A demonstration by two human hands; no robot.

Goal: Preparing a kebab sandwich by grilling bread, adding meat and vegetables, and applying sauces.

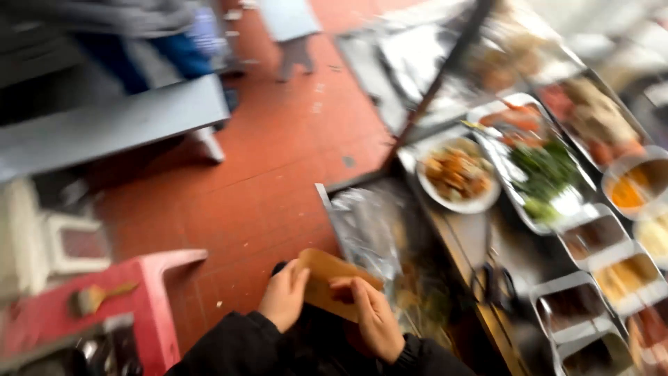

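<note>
Both hands, left [284,296] and right [376,319], pinch a flat brown paper bag [327,280] by the counter's [465,244] near edge; I'd grip firmer there.

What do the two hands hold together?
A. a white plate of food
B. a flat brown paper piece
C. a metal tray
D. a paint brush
B: the left hand and the right hand both grip the flat brown paper piece, while the plate sits apart on the counter.
</note>
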